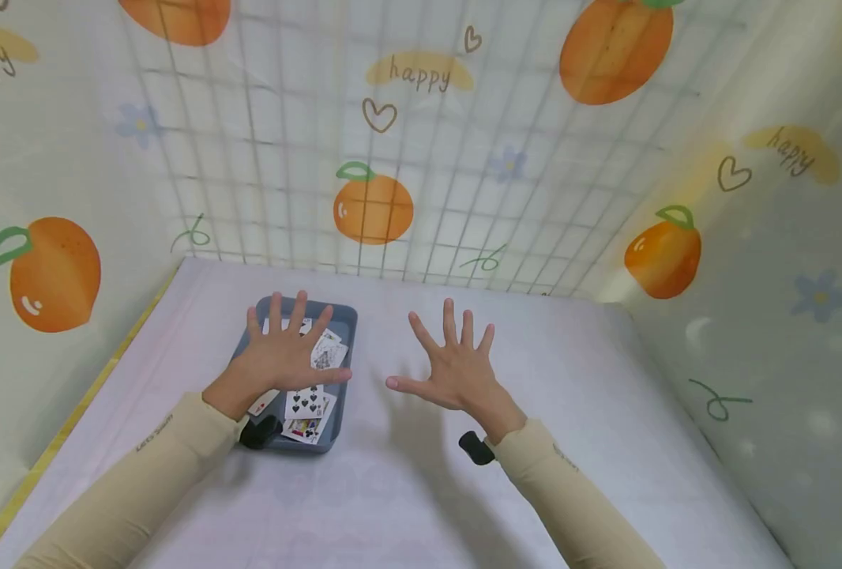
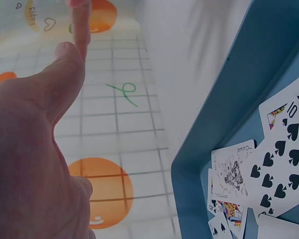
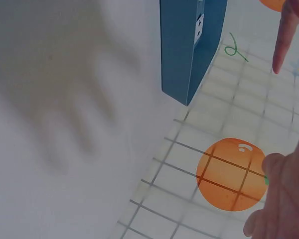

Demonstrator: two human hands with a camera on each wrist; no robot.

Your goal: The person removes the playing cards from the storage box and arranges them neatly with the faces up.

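A blue-grey tray (image 1: 350, 316) lies on the left part of the table, with several loose playing cards (image 1: 304, 401) in it. Among them the left wrist view shows a ten of spades (image 2: 279, 164) and a joker (image 2: 231, 172), overlapping others. My left hand (image 1: 282, 356) is held above the tray, fingers straight and spread, hiding some cards. To the right of the tray, my right hand (image 1: 456, 371) hovers over the table with its fingers spread too. Neither hand holds anything.
A pale cloth covers the table (image 1: 364, 506). Behind it hangs a translucent sheet (image 1: 286, 197) printed with oranges, over a wire grid. Similar sheets close off the left and right sides. A yellow strip (image 1: 73, 427) runs along the table's left edge.
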